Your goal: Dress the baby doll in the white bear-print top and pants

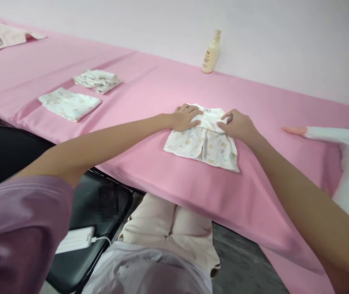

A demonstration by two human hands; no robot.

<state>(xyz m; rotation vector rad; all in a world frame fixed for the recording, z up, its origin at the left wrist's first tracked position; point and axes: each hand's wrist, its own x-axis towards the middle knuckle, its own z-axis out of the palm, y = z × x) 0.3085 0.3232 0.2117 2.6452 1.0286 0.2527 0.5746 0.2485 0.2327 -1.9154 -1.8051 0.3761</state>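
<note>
A small white baby shirt [214, 147] with printed bears lies on the pink-covered table in front of me. Its upper part is folded over, and a label shows at the neck. My left hand [186, 117] rests flat on the shirt's upper left, fingers spread. On the opposite side, my right hand [237, 124] pinches the cloth near the shoulder between thumb and fingers. Farther left lie a folded white printed cloth [70, 104] and, behind it, a looser folded white garment [97, 81].
A cream pump bottle [211, 55] stands by the wall. The pink tablecloth [150, 90] drapes over the front edge. At right is a white limb-like form [324, 134] with a pinkish tip. A black chair [79, 261] holds a white power bank [76, 240] with a cable.
</note>
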